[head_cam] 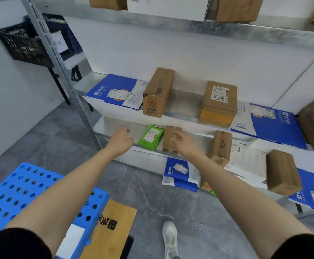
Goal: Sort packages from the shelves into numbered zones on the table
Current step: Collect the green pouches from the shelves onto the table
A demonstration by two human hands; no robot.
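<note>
Two hands are being held out at the green package (149, 137) on the lower shelf (152, 153): left hand (121, 139) just left of it, released, empty; right hand (182, 140) before the brown box (172, 136) just right of it, grip cannot be told. Pick step is being judged underway; a firm grasp is being called for next.

Black plastic crate (21, 43): well up and left of the left hand (121, 140).
Blue perforated panel (3, 199): below-left of that hand.
Wooden board with black characters (115, 217): just beside the panel.
White sneaker (170, 238): well below the right hand (182, 143), on the grey marbled floor (152, 199).
</note>
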